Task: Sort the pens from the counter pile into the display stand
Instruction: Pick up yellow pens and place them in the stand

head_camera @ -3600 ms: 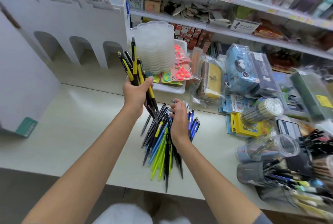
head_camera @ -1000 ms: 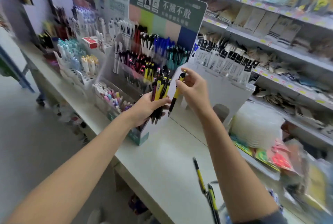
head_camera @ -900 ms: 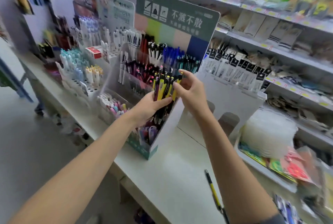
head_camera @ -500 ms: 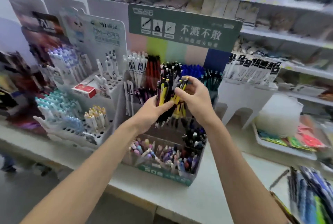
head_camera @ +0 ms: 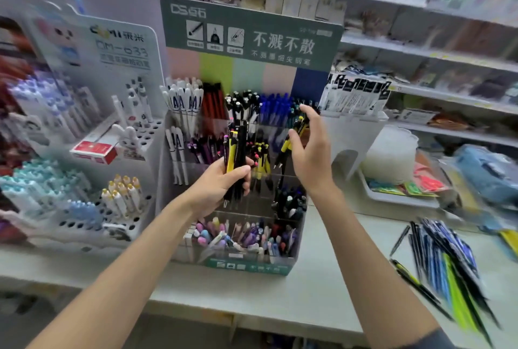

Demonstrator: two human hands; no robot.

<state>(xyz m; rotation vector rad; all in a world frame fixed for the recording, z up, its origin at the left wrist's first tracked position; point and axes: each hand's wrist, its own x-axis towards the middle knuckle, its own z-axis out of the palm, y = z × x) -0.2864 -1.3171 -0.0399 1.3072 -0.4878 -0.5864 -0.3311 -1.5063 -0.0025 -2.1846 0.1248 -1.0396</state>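
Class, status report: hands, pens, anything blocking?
Left hand grips pen bundle. Right hand pinches one pen over display stand. Pile on counter, right. Nothing blocking.

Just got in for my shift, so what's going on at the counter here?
A person is sorting pens. The left hand grips a bundle of yellow-and-black pens; the right hand pinches one yellow-and-black pen in front of the green-headed tiered display stand. A pile of blue, green and black pens lies on the pale counter to the right.
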